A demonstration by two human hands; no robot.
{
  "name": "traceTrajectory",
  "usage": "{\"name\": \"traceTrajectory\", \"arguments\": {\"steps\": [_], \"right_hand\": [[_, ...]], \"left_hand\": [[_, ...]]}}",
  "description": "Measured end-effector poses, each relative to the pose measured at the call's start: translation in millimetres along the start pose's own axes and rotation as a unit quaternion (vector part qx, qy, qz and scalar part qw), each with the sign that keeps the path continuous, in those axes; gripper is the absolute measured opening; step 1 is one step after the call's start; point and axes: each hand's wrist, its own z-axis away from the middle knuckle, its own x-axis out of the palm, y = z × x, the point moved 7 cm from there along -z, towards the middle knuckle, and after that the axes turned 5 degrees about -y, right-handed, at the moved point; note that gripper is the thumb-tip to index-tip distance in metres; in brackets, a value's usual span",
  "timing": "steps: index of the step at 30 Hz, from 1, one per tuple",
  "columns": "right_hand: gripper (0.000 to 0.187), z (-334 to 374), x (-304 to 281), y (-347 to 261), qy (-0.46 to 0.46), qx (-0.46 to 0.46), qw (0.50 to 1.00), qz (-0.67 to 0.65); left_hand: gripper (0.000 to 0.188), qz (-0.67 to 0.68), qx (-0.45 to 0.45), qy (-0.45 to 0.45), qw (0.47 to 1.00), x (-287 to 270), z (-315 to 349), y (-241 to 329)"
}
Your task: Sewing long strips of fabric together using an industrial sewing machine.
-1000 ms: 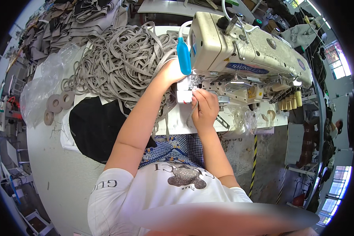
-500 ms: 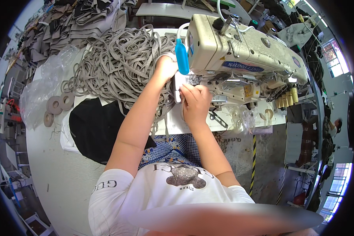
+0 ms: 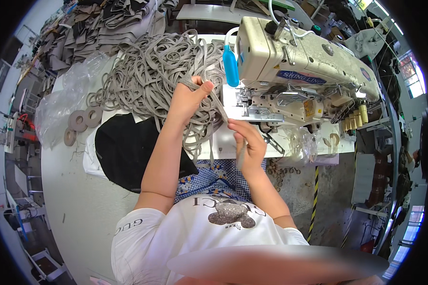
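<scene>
My left hand point(image 3: 189, 98) pinches the upper end of a grey fabric strap point(image 3: 218, 105), just left of the sewing machine point(image 3: 295, 71). My right hand point(image 3: 248, 142) grips the same strap lower down, in front of the machine's needle area point(image 3: 246, 102). The strap runs slanted between both hands, and its tail hangs below my right hand. A big heap of the same grey straps point(image 3: 147, 76) lies behind my left hand.
A blue oil bottle point(image 3: 230, 69) hangs at the machine's left end. Black cloth point(image 3: 128, 152) lies on the white table point(image 3: 71, 199). Grey tape rolls point(image 3: 83, 118) and a clear plastic bag point(image 3: 64, 99) sit at the left. Thread spools point(image 3: 354, 121) stand at the right.
Both hands have pulled back from the needle toward me. The strap they worked at the presser foot is now lifted and stretched between them.
</scene>
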Motion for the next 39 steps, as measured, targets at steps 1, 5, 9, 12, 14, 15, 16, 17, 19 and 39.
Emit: {"name": "traceTrajectory", "arguments": {"steps": [1, 5, 9, 12, 14, 15, 16, 17, 19, 39], "right_hand": [[0.013, 3, -4, 2, 0.011, 0.029, 0.998, -0.053], [0.012, 13, -17, -5, 0.052, 0.056, 0.986, -0.146], [0.009, 19, -30, -38, 0.080, -0.088, 0.993, 0.007], [0.008, 21, -26, -71, -0.027, -0.190, 0.980, 0.053], [0.008, 27, -18, -82, -0.080, -0.240, 0.965, 0.074], [0.008, 29, -15, -85, -0.083, -0.253, 0.960, 0.082], [0.009, 32, -14, -87, -0.087, -0.265, 0.956, 0.091], [0.010, 34, -12, -89, -0.090, -0.278, 0.951, 0.100], [0.011, 37, -14, -90, -0.077, -0.279, 0.952, 0.102], [0.013, 63, -25, -79, -0.041, -0.232, 0.964, 0.124]], "left_hand": [[0.023, 0.045, 0.007, -0.006, 0.999, 3, 6, 4], [0.023, 0.159, 0.022, -0.020, 0.987, 10, 24, 8], [0.018, 0.270, 0.025, -0.029, 0.962, 13, 32, 5], [0.016, 0.386, 0.021, -0.044, 0.921, 17, 39, 2], [0.015, 0.443, 0.022, -0.075, 0.893, 23, 44, 6], [0.015, 0.470, 0.022, -0.090, 0.878, 25, 47, 7], [0.015, 0.469, 0.022, -0.089, 0.878, 26, 49, 8], [0.015, 0.466, 0.030, -0.093, 0.880, 26, 50, 11], [0.016, 0.458, 0.045, -0.101, 0.882, 25, 54, 16], [0.020, 0.468, 0.071, -0.055, 0.879, 13, 74, 32]]}}
